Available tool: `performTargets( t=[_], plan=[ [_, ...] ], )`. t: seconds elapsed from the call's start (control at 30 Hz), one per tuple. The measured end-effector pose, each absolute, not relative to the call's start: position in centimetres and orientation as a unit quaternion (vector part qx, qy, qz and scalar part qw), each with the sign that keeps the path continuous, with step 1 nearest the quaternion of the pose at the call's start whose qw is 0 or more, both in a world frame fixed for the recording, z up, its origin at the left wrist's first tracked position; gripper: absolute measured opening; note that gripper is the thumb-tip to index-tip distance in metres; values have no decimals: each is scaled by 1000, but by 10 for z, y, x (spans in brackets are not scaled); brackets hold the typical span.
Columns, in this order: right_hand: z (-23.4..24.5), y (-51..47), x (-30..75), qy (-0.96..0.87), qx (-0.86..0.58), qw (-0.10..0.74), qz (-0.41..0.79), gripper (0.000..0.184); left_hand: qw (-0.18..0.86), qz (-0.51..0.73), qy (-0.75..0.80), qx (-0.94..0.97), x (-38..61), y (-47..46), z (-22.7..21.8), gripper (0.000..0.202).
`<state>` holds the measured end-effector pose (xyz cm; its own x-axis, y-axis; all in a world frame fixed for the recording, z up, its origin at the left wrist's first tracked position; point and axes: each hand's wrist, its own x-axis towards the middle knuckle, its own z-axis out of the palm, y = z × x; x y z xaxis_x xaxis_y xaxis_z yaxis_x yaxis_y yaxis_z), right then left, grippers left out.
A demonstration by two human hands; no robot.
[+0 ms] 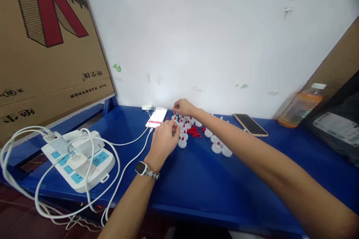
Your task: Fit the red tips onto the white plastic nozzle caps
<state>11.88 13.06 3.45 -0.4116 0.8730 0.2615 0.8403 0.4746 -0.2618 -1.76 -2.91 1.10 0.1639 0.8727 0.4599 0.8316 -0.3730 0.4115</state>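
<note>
On the blue table point(196, 179) lies a cluster of small white caps point(215, 145), several with a red tip, around a little heap of red pieces point(194, 132). My left hand point(164, 140), a watch on its wrist, rests by the cluster with its fingers curled at a white cap point(182, 142); what they hold is hidden. My right hand point(182, 106) reaches across to the far side of the cluster, fingertips pinched down on a small cap near the wall.
A white power strip point(81, 160) with plugs and looping white cables sits at the left. A lit phone point(156, 117) lies by the wall, a dark phone point(250, 124) to the right, then an orange drink bottle point(301, 106). A cardboard box point(42, 44) leans at left.
</note>
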Motion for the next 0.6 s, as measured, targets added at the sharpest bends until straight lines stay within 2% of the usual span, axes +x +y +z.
performTargets(
  t=[0.13,0.3,0.4,0.5,0.6],
  plan=[
    [38,141,124,-807,-560,188,22,27,24,321,555,767,-16,-29,9,20],
    [32,142,117,-798,-576,175,27,10,18,312,541,781,-14,-27,4,19],
    [35,135,120,-794,-575,198,26,12,14,320,529,786,-14,-25,0,15],
    [43,114,135,-788,-557,261,35,15,-4,350,514,783,-13,-24,-2,11],
    [48,77,156,-767,-506,384,91,15,-28,403,508,761,-7,-26,0,19]
  ],
)
